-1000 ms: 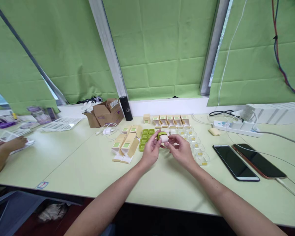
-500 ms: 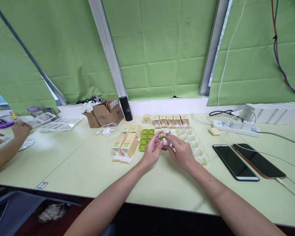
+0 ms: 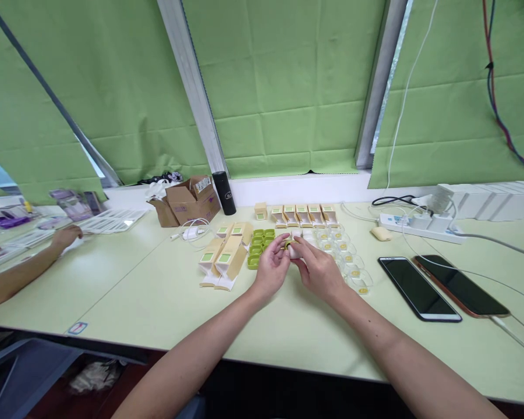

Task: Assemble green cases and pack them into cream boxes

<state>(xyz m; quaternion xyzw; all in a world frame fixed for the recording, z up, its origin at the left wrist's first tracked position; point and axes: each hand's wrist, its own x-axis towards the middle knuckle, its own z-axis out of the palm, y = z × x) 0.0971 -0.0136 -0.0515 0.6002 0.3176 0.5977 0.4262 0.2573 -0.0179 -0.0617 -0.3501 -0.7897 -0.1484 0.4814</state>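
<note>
Both hands meet over the middle of the table. My left hand (image 3: 273, 265) has its fingers closed on a small green case piece, mostly hidden. In my right hand (image 3: 321, 265) is a small white block (image 3: 294, 251), pressed against the green piece. Just left of them lie several green case pieces (image 3: 255, 250) in rows. To the right are several clear domed covers (image 3: 347, 258) with yellow labels. A few white blocks (image 3: 308, 234) lie behind my fingers.
Open cardboard packets (image 3: 230, 256) lie left, and a row of small boxes (image 3: 303, 215) stands behind. Two phones (image 3: 419, 289), a power strip (image 3: 419, 224) and cables are right. A carton (image 3: 192, 201) and black bottle (image 3: 223, 193) stand back left. Another person's hand (image 3: 67, 235) works far left.
My hands stay nearly in place, with the white block turned slightly between the fingers. The other person's hand at far left has moved right and down.
</note>
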